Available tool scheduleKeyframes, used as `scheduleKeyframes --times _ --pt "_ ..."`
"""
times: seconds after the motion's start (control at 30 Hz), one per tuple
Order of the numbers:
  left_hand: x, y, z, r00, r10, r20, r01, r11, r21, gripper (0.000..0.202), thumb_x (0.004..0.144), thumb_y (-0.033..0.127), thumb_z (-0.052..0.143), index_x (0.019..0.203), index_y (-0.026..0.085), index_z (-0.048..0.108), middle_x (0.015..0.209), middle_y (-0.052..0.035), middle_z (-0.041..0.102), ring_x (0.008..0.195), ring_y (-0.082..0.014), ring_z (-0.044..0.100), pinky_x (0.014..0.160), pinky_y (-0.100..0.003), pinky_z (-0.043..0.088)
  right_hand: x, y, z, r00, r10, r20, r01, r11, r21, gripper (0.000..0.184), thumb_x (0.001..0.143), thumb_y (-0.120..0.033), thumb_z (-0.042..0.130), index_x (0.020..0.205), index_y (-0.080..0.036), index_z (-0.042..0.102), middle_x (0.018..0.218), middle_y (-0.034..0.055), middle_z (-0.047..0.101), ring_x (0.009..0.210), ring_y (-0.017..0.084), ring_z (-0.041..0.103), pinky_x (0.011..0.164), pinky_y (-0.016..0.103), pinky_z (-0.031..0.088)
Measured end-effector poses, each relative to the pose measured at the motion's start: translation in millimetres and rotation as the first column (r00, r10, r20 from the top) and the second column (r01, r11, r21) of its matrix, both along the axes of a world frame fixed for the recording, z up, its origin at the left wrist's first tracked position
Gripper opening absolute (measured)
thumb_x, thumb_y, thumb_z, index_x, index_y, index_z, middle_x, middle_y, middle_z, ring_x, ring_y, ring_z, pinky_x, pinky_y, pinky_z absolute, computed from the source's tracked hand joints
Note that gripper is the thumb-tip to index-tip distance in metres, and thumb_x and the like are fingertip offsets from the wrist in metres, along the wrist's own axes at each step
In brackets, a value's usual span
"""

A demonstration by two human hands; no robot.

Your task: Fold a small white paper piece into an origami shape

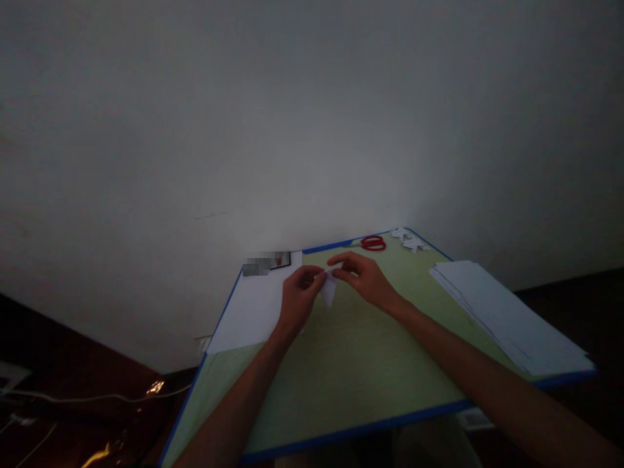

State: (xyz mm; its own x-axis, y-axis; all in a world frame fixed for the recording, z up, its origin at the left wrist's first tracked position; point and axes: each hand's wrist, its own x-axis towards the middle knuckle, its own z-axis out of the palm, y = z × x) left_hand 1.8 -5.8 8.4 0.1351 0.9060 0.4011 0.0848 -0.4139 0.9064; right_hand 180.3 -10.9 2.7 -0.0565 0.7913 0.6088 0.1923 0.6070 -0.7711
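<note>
Both my hands meet over the middle of a pale green table (341, 370) with a blue edge. Between them is a small folded piece of white paper (329, 290), pointed at its lower end. My left hand (297, 300) pinches its left side with curled fingers. My right hand (363, 276) pinches its upper right corner, fingers bent over it. The paper is held just above the tabletop.
A white sheet (253, 305) lies at the table's left. A stack of white sheets (507, 318) overhangs the right side. Red scissors (373, 243) and small folded paper pieces (409, 239) sit at the far edge by the wall. Cables (73, 398) run along the dark floor at left.
</note>
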Motion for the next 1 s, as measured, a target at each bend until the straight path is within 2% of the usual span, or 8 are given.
scheduleKeyframes --times 0.07,0.13,0.23,0.6,0.77,1.0 --pt "0.2 0.5 0.1 1.000 -0.022 -0.006 0.022 0.999 -0.025 0.025 0.075 0.038 0.077 0.087 0.016 0.075 0.077 -0.0049 0.072 0.066 -0.0153 0.062 0.060 -0.026 0.048 0.6 1.1 -1.9 1.000 0.015 -0.017 -0.015 1.000 0.015 0.014 0.086 -0.030 0.070 0.096 -0.022 0.073 0.091 0.0056 0.074 0.078 0.017 0.067 0.075 0.033 0.056" --pt "0.5 1.1 -0.1 1.000 -0.026 -0.007 0.026 0.999 -0.046 0.025 0.075 0.038 0.076 0.087 0.016 0.076 0.077 -0.0056 0.073 0.066 -0.0156 0.062 0.060 -0.026 0.048 1.1 1.9 -3.5 0.999 0.034 -0.022 -0.033 0.998 0.047 0.011 0.086 -0.031 0.070 0.092 -0.022 0.073 0.099 0.0073 0.073 0.089 0.019 0.068 0.081 0.034 0.057" --pt "0.8 2.4 -1.2 1.000 -0.021 0.001 0.021 0.999 -0.048 0.023 0.075 0.038 0.076 0.082 0.016 0.076 0.076 -0.0056 0.073 0.065 -0.0159 0.062 0.060 -0.027 0.048 1.5 1.8 -4.2 0.999 0.038 0.009 -0.038 0.996 0.076 0.010 0.087 -0.031 0.070 0.090 -0.023 0.074 0.104 0.0083 0.072 0.097 0.020 0.068 0.084 0.036 0.057" --pt "0.6 3.4 -3.6 0.999 0.013 0.031 -0.012 0.999 -0.043 0.021 0.074 0.035 0.077 0.081 0.016 0.076 0.079 -0.0059 0.075 0.071 -0.0174 0.065 0.068 -0.029 0.050 0.7 1.4 -5.0 0.998 0.051 0.037 -0.055 0.993 0.104 0.011 0.088 -0.030 0.070 0.091 -0.021 0.077 0.106 0.0096 0.070 0.095 0.019 0.069 0.083 0.035 0.059" --pt "-0.3 3.6 -4.1 0.999 0.039 -0.009 -0.039 0.999 -0.017 0.020 0.073 0.035 0.076 0.080 0.015 0.075 0.076 -0.0045 0.073 0.069 -0.0164 0.064 0.066 -0.027 0.049 -0.7 1.6 -6.0 0.996 0.065 0.058 -0.071 0.990 0.118 0.012 0.088 -0.030 0.070 0.091 -0.021 0.077 0.101 0.0087 0.069 0.092 0.018 0.068 0.079 0.032 0.059" --pt "-1.5 4.7 -4.9 1.000 0.020 0.008 -0.020 1.000 -0.006 0.019 0.074 0.034 0.076 0.079 0.016 0.073 0.077 -0.0029 0.072 0.069 -0.0150 0.063 0.065 -0.026 0.048 1.7 0.9 -3.3 0.994 0.054 0.097 -0.068 0.987 0.148 0.010 0.089 -0.029 0.069 0.091 -0.024 0.078 0.094 0.0065 0.068 0.090 0.018 0.067 0.079 0.032 0.057"
